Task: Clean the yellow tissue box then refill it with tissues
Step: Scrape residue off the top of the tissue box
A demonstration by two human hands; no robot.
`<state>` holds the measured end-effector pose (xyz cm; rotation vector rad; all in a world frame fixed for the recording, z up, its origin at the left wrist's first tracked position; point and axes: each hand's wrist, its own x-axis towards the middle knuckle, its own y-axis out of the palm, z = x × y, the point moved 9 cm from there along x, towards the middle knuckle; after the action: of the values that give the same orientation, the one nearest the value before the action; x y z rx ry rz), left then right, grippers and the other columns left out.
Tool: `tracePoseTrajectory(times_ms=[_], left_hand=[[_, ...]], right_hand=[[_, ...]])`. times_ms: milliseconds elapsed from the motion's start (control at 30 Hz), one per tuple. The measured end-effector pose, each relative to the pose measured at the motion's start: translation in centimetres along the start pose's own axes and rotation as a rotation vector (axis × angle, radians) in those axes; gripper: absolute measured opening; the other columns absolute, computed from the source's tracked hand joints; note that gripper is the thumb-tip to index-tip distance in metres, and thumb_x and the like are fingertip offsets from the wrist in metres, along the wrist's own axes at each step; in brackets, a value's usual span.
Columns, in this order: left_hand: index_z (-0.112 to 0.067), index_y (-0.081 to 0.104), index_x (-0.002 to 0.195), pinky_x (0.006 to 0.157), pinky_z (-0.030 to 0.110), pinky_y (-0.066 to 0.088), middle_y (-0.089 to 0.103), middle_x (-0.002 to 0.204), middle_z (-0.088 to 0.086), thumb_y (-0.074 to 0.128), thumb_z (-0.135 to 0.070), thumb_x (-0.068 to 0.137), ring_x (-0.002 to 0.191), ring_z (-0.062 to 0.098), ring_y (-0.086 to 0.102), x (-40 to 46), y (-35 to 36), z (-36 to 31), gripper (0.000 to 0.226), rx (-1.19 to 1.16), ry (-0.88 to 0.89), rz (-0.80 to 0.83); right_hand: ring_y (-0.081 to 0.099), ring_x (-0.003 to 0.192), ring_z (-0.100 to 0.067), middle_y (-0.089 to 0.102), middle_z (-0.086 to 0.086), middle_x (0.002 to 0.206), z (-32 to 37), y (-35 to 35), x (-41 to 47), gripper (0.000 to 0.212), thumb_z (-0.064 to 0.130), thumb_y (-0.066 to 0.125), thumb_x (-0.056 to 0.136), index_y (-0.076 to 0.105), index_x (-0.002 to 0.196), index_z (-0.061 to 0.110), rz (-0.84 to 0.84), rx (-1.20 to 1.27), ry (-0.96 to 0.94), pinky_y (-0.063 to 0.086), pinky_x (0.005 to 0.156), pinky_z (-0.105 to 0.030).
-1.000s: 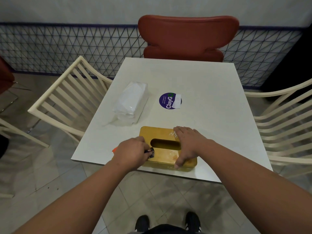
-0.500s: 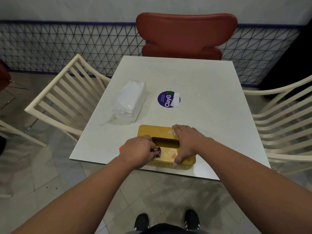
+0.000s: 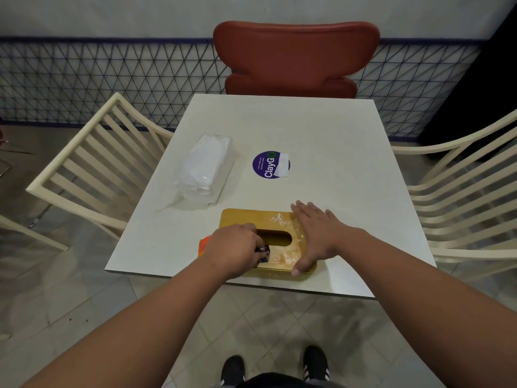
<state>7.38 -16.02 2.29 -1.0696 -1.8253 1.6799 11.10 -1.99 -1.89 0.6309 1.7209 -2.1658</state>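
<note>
The yellow tissue box (image 3: 249, 218) lies flat near the front edge of the white table (image 3: 321, 141), its oval slot facing up. White smears and wet streaks show on its lid. My left hand (image 3: 233, 249) grips a small dark cloth (image 3: 263, 252) and presses it on the lid's front left part. My right hand (image 3: 316, 233) lies flat on the box's right end, fingers spread, thumb at the front corner. A clear pack of white tissues (image 3: 205, 168) lies on the table beyond the box, to the left.
A round purple sticker (image 3: 270, 164) is on the table's middle. Something orange (image 3: 203, 245) peeks out beside my left hand. Cream slatted chairs (image 3: 92, 166) stand left and right, a red chair (image 3: 296, 57) at the far side. My feet show below the table edge.
My left hand has rubbed the cloth a little to the right along the lid's front part. My right hand has stayed on the box's right end.
</note>
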Motion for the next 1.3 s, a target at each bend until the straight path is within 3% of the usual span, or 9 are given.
tracePoseTrajectory(times_ms=[133, 267, 433, 667, 800, 1100, 1300], left_hand=[[-0.031, 0.07, 0.109, 0.062, 0.027, 0.035, 0.056, 0.104, -0.007, 0.047, -0.047, 0.095, 0.091, 0.014, 0.056, -0.2, 0.2, -1.1, 0.031, 0.02, 0.001, -0.004], [-0.031, 0.071, 0.108, 0.065, 0.029, 0.042, 0.056, 0.102, -0.007, 0.047, -0.048, 0.095, 0.092, 0.015, 0.055, 0.1, 0.4, -2.4, 0.032, -0.009, 0.029, -0.014], [-0.033, 0.069, 0.112, 0.064, 0.028, 0.039, 0.056, 0.103, -0.009, 0.047, -0.047, 0.095, 0.091, 0.013, 0.056, -0.6, 0.2, -0.6, 0.031, 0.009, -0.024, -0.008], [-0.03, 0.071, 0.106, 0.059, 0.029, 0.032, 0.048, 0.089, -0.008, 0.047, -0.047, 0.094, 0.087, 0.015, 0.054, 0.1, 0.6, -4.6, 0.032, 0.025, 0.104, -0.001], [-0.034, 0.069, 0.111, 0.063, 0.027, 0.035, 0.057, 0.104, -0.01, 0.048, -0.046, 0.094, 0.093, 0.012, 0.055, -0.5, 0.4, -1.0, 0.029, -0.009, -0.01, -0.007], [-0.033, 0.069, 0.112, 0.068, 0.029, 0.044, 0.057, 0.103, -0.008, 0.049, -0.046, 0.094, 0.093, 0.015, 0.057, 1.2, 0.1, -1.7, 0.03, -0.007, -0.001, -0.045], [-0.032, 0.07, 0.11, 0.061, 0.027, 0.032, 0.054, 0.098, -0.009, 0.047, -0.049, 0.094, 0.09, 0.014, 0.056, 1.1, 0.7, -4.8, 0.033, -0.01, 0.117, -0.04]], right_hand=[[-0.01, 0.148, -0.019, -0.015, 0.001, 0.161, -0.9, 1.0, -0.8, 0.148, 0.08, 0.071, 0.049, -0.015, 0.151, 0.017, -0.043, 0.059, 0.004, 0.008, 0.12, -0.048], [-0.006, 0.148, -0.014, -0.015, 0.003, 0.161, -0.8, 1.1, -1.1, 0.144, 0.077, 0.072, 0.052, -0.012, 0.152, 0.017, -0.088, 0.105, -0.023, 0.014, 0.12, -0.041], [0.003, 0.148, -0.019, -0.011, 0.003, 0.161, -0.7, 1.0, -0.9, 0.144, 0.077, 0.073, 0.051, -0.01, 0.153, 0.018, -0.074, 0.107, -0.017, 0.018, 0.118, -0.042], [0.01, 0.148, -0.021, -0.007, 0.002, 0.161, -0.7, 0.8, -0.8, 0.144, 0.073, 0.075, 0.05, -0.008, 0.152, 0.017, -0.079, 0.077, 0.004, 0.023, 0.116, -0.043], [0.011, 0.148, -0.023, -0.008, 0.002, 0.161, -0.7, 0.8, -0.8, 0.145, 0.074, 0.076, 0.049, -0.009, 0.152, 0.018, -0.062, 0.082, 0.009, 0.022, 0.117, -0.044], [0.015, 0.146, -0.024, -0.008, 0.003, 0.161, -0.8, 0.8, -0.7, 0.146, 0.075, 0.076, 0.048, -0.009, 0.152, 0.019, -0.061, 0.076, 0.029, 0.025, 0.115, -0.044], [0.019, 0.145, -0.024, -0.007, 0.004, 0.161, -0.7, 0.8, -0.8, 0.144, 0.072, 0.077, 0.049, -0.008, 0.152, 0.018, -0.082, 0.082, 0.025, 0.027, 0.114, -0.043]])
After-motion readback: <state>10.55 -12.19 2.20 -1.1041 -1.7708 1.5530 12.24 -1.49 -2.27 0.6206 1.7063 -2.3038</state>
